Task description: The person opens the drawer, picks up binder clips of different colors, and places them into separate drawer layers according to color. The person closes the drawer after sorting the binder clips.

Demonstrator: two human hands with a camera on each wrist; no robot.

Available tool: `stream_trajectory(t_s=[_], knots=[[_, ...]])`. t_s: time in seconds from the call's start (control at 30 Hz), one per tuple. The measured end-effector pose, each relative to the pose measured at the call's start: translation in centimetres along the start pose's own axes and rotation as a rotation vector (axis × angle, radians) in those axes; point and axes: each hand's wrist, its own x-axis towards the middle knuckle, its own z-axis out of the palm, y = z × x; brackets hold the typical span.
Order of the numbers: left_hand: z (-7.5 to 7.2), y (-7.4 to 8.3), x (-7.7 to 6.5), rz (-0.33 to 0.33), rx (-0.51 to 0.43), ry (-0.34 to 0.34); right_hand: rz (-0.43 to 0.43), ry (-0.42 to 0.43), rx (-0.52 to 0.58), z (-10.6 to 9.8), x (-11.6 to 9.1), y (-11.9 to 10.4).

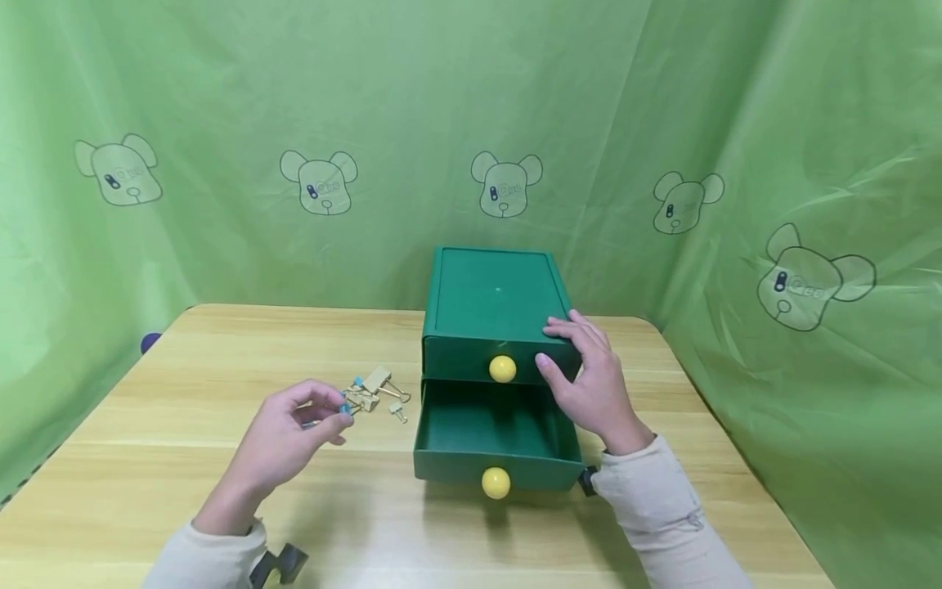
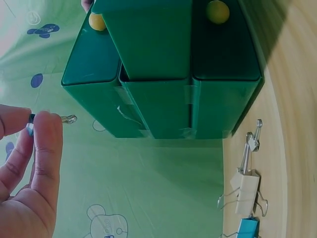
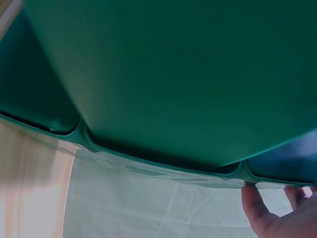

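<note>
My left hand (image 1: 290,433) pinches a small blue binder clip (image 1: 344,408) between thumb and fingertips, raised over the tabletop. In the left wrist view the metal handles (image 2: 68,119) of that clip stick out past the fingers. Just beyond lies a loose group of binder clips: a large cream one (image 1: 378,379), a blue one (image 2: 248,228) and a small pale one (image 1: 397,407). My right hand (image 1: 594,393) rests at the front right corner of a green drawer unit (image 1: 500,286), fingers on its top, thumb against the front. Below it an empty drawer (image 1: 489,466) is pulled out.
Yellow round knobs (image 1: 503,369) stick out from the drawer fronts. The left wrist view shows the unit has three tiers, the middle one pulled out. The wooden table (image 1: 353,523) meets green curtains (image 1: 412,98) printed with bear heads at the back and sides.
</note>
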Motion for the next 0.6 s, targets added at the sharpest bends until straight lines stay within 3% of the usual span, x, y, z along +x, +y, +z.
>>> stream_trajectory(t_s=[0.6], knots=[[0.57,0.46,0.44,0.016,0.037,-0.021,0.003,0.006,0.004,-0.04,0.04,-0.16]])
